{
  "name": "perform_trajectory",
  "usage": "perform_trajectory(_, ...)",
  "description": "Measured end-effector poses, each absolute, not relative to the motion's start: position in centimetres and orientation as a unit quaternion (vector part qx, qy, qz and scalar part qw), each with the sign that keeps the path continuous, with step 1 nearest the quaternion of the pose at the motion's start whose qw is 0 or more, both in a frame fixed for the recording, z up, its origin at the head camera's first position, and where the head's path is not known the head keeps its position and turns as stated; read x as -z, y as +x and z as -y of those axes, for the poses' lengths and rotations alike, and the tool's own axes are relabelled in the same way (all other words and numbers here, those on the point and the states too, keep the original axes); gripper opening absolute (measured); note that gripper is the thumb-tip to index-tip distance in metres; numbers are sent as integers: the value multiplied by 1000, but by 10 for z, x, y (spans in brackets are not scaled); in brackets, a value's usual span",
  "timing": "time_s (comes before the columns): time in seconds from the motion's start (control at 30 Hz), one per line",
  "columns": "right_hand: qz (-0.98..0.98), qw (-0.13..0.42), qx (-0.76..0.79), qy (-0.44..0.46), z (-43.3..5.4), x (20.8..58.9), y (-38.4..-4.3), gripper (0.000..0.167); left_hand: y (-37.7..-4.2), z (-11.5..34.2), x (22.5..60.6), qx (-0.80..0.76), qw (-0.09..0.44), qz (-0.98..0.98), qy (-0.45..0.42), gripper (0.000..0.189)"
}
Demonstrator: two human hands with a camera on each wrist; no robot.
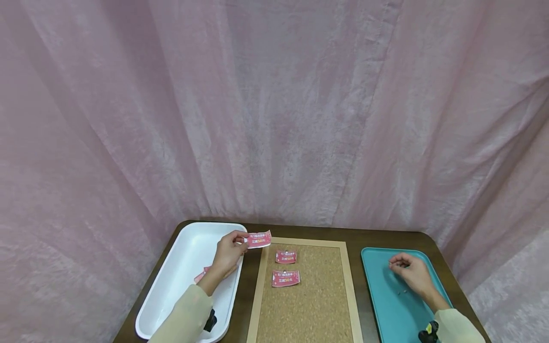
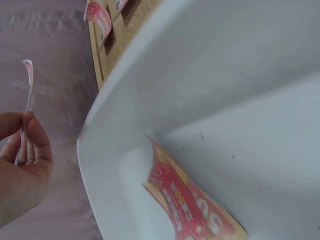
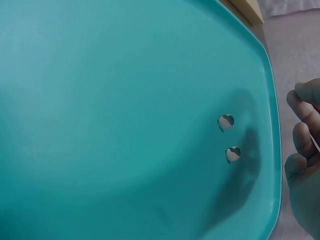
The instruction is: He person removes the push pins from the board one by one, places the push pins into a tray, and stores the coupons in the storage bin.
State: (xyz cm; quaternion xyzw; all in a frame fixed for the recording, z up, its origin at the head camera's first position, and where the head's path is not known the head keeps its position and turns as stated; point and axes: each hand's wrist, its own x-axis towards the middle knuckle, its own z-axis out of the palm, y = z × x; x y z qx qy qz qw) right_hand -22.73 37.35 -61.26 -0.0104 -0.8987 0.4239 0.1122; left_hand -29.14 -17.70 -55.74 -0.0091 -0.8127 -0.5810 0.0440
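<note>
Over the far right corner of the white tray (image 1: 150, 305), my left hand (image 1: 229, 250) pinches a pink paper coupon (image 1: 259, 239) at its left end. In the left wrist view that coupon (image 2: 30, 75) stands nearly edge-on above the fingers. Loose coupons (image 2: 185, 200) lie in the white tray, partly covered by my left arm in the head view. My right hand (image 1: 411, 274) hovers above the teal tray (image 1: 390, 319), thumb and index fingertips together; I cannot tell whether something small sits between them. Two small shiny round-headed tacks (image 3: 226, 121) lie on the teal tray.
Between the trays lies a wood-framed cork board (image 1: 313, 309). An upper coupon (image 1: 286, 257) and a lower coupon (image 1: 286, 278) are pinned at its upper left. All stand on a dark brown table (image 1: 399, 238), with a pink curtain (image 1: 274, 119) behind.
</note>
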Motion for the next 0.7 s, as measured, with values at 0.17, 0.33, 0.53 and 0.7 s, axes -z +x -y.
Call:
perform_trajectory(0.17, 900, 106, -423, -20, -375, 612, -226, 10, -289, 188, 556, 556, 54, 829, -2, 23)
perform_trajectory(0.33, 897, 97, -431, -23, -375, 612, -224, 10, -286, 202, 557, 555, 58, 830, 17, 22)
perform_trajectory(0.53, 896, 101, -432, -16, -378, 614, -222, 8, -281, 218, 558, 548, 57, 834, 46, 22)
perform_trajectory(0.7, 898, 91, -430, -21, -380, 616, -222, 8, -277, 234, 563, 538, 58, 839, 59, 22)
